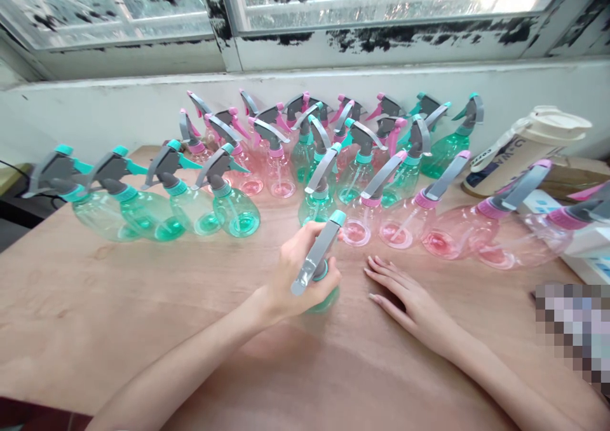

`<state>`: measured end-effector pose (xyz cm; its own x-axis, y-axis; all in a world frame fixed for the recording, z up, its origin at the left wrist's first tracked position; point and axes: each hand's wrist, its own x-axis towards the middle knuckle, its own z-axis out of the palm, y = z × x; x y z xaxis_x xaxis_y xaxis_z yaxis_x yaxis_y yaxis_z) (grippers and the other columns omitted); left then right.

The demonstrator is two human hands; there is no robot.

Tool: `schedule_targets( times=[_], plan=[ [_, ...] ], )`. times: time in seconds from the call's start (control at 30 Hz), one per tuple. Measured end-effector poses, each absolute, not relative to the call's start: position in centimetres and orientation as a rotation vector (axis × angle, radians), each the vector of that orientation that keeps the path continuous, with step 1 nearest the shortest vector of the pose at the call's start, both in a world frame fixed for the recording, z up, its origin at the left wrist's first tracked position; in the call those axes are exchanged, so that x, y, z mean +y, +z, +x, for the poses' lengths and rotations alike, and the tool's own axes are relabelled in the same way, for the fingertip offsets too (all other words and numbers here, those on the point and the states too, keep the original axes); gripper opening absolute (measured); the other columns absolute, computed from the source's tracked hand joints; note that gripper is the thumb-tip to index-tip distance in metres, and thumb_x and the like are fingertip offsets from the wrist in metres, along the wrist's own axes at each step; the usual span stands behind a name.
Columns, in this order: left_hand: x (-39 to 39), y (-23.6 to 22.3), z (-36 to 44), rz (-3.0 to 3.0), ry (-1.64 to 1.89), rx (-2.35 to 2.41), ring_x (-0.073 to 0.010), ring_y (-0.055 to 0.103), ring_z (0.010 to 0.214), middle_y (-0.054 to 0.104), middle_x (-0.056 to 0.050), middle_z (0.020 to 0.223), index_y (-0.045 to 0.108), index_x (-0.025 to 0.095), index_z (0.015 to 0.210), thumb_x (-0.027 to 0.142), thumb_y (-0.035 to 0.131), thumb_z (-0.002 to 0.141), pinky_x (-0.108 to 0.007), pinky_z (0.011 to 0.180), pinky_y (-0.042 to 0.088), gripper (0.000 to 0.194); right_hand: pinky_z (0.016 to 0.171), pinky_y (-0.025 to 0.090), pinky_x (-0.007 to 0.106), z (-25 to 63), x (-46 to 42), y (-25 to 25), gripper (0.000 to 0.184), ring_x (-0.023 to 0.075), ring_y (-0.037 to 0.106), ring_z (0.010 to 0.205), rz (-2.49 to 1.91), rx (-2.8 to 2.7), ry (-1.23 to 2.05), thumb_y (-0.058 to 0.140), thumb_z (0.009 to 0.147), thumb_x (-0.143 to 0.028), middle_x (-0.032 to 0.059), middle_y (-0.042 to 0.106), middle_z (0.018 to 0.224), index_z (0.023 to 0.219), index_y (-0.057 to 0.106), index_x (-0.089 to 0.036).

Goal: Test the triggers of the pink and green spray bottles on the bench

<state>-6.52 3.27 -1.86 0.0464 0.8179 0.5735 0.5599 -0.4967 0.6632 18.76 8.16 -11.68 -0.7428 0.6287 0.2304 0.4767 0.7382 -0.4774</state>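
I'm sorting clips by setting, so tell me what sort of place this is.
Probably a workroom or small workshop: rows of green spray bottles and pink spray bottles crowd a plain wooden table, below a window frame blotched with black.

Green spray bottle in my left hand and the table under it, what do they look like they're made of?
Green spray bottle: probably smooth plastic, as the tinted body is see-through; its grey lever looks like opaque, glossy plastic, with bright reflections.
Table: light brown wood, perhaps plywood, from the faint grain, though a wood-look laminate is possible.
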Motion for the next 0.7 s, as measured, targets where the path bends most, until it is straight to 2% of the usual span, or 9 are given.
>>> schedule_targets(
  times=[0.07, 0.13, 0.23, 0.3, 0.43, 0.57, 0.7],
  plan=[
    [3.42, -1.82, -6.59, 2.087, 1.437, 1.413, -0.0157, 0.067, 0.075, 0.063, -0.003, 0.090, 0.055, 0.019, 0.099, 0.009, 0.056, 0.078, -0.029, 0.069, 0.056, 0.023, 0.119, 0.031, 0.054, 18.77, 8.17, -11.64, 0.046, 0.0252, 0.035, 0.145, -0.846, -2.570, 0.547, 0.045, 0.101, -0.035, 0.0091, 0.042, 0.155, 0.145, 0.046, -0.021],
    [3.50, -1.83, -6.62, 2.100, 1.427, 1.414, -0.0165, 0.066, 0.077, 0.063, -0.003, 0.090, 0.056, 0.019, 0.098, 0.012, 0.058, 0.080, -0.031, 0.072, 0.056, 0.020, 0.119, 0.031, 0.054, 18.77, 8.19, -11.61, 0.046, 0.0252, 0.036, 0.144, -0.844, -2.575, 0.540, 0.045, 0.101, -0.035, 0.0095, 0.043, 0.155, 0.145, 0.046, -0.021],
    [3.51, -1.92, -6.65, 2.108, 1.399, 1.404, -0.0195, 0.066, 0.087, 0.064, -0.006, 0.097, 0.055, 0.019, 0.114, 0.018, 0.062, 0.081, -0.035, 0.080, 0.056, 0.033, 0.119, 0.031, 0.054, 18.75, 8.19, -11.60, 0.046, 0.0253, 0.036, 0.145, -0.854, -2.570, 0.540, 0.044, 0.101, -0.035, 0.0097, 0.043, 0.155, 0.144, 0.047, -0.021],
    [3.44, -1.99, -6.67, 2.126, 1.405, 1.421, -0.0187, 0.065, 0.083, 0.064, -0.005, 0.095, 0.052, 0.020, 0.121, 0.021, 0.064, 0.081, -0.034, 0.079, 0.055, 0.043, 0.119, 0.031, 0.055, 18.73, 8.18, -11.61, 0.046, 0.0253, 0.035, 0.145, -0.859, -2.567, 0.548, 0.045, 0.101, -0.035, 0.0094, 0.043, 0.155, 0.145, 0.046, -0.021],
    [3.22, -2.03, -6.65, 2.130, 1.451, 1.410, -0.0177, 0.064, 0.080, 0.064, -0.005, 0.098, 0.050, 0.019, 0.124, 0.021, 0.064, 0.080, -0.033, 0.076, 0.054, 0.047, 0.119, 0.030, 0.054, 18.72, 8.13, -11.56, 0.046, 0.0254, 0.035, 0.145, -0.859, -2.554, 0.567, 0.046, 0.101, -0.035, 0.0086, 0.042, 0.155, 0.145, 0.046, -0.022],
    [2.99, -1.94, -6.42, 2.087, 1.518, 1.419, -0.0128, 0.062, 0.071, 0.061, -0.005, 0.102, 0.048, 0.021, 0.119, 0.019, 0.058, 0.080, -0.030, 0.072, 0.053, 0.040, 0.119, 0.030, 0.054, 18.71, 8.15, -11.45, 0.047, 0.0252, 0.035, 0.145, -0.860, -2.552, 0.573, 0.046, 0.101, -0.035, 0.0087, 0.043, 0.155, 0.146, 0.045, -0.022],
    [2.64, -1.66, -6.12, 2.053, 1.504, 1.538, -0.0086, 0.054, 0.060, 0.058, 0.000, 0.093, 0.049, 0.022, 0.109, 0.017, 0.055, 0.082, -0.027, 0.067, 0.050, 0.028, 0.119, 0.030, 0.054, 18.70, 8.21, -11.38, 0.047, 0.0252, 0.036, 0.144, -0.857, -2.549, 0.577, 0.046, 0.100, -0.035, 0.0094, 0.044, 0.154, 0.145, 0.047, -0.022]
  ],
)
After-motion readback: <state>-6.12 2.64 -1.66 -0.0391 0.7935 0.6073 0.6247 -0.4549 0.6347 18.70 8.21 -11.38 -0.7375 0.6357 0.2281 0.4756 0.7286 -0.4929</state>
